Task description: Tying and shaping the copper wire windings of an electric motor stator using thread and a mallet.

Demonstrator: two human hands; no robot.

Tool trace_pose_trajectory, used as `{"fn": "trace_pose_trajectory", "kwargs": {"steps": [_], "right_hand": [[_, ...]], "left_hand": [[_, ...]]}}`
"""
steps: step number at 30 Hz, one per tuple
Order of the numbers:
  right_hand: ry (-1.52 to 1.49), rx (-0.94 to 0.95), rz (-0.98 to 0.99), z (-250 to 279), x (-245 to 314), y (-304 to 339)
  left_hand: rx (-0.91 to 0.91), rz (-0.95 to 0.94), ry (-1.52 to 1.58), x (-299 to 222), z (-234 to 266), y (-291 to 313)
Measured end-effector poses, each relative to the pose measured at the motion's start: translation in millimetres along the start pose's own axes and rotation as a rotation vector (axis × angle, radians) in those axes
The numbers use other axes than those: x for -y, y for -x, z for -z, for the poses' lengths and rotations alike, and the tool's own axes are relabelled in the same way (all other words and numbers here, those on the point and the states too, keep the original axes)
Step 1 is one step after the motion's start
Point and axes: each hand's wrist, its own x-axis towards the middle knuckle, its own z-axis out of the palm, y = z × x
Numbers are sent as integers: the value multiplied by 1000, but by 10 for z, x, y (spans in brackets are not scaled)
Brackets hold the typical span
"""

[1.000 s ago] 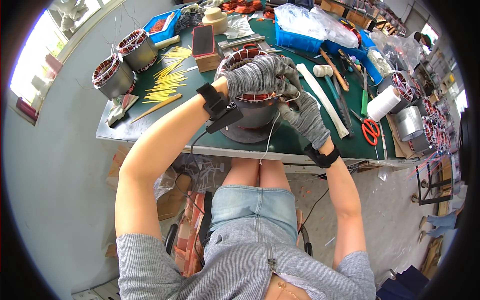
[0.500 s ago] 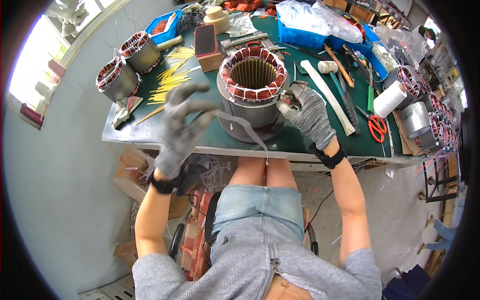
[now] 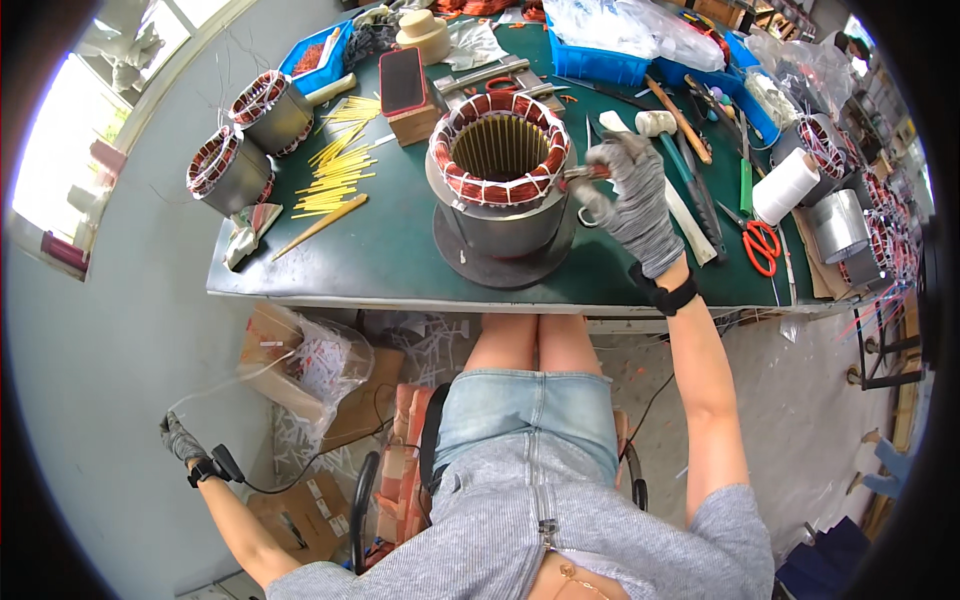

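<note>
The motor stator (image 3: pixel 505 225) stands upright on a round dark base near the table's front edge. White cord laces its copper-red winding ring, and yellow strips line its bore. My gloved right hand (image 3: pixel 635 200) is just right of its rim, closed round a small metal tool (image 3: pixel 588 216) with a ring end; the rest is mostly hidden in my fingers. Away from the table at the lower left, my gloved left hand (image 3: pixel 182 440) pinches a thin whitish strip (image 3: pixel 235 382). This strip trails toward an open carton (image 3: pixel 270 345) with a plastic bag of scraps.
Two smaller stators (image 3: pixel 232 175) stand at the table's left, beside yellow strips (image 3: pixel 335 180) and a pointed wooden stick (image 3: pixel 318 228). Rightward lie a mallet (image 3: pixel 656 124), red-handled scissors (image 3: pixel 761 248) and a white thread spool (image 3: pixel 783 187). Blue bins (image 3: pixel 600 66) line the back.
My left hand has swung from beside the stator down and out to the left, carrying the whitish strip. My right hand has lifted slightly, moving right and away from the stator.
</note>
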Motion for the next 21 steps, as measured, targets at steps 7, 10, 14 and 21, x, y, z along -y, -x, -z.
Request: {"fn": "trace_pose_trajectory", "kwargs": {"steps": [7,10,14,21], "right_hand": [[-148,42,-50,30,96,-32],[-152,1,-342,64,-41,28],[-110,183,-488,362,339,-5],[69,138,-312,302,727,-217]], "left_hand": [[220,-104,27,-76,-752,-151],[227,-134,17,-178,-859,-469],[214,-86,-62,-137,-822,-672],[194,-157,-31,-346,-855,-736]]}}
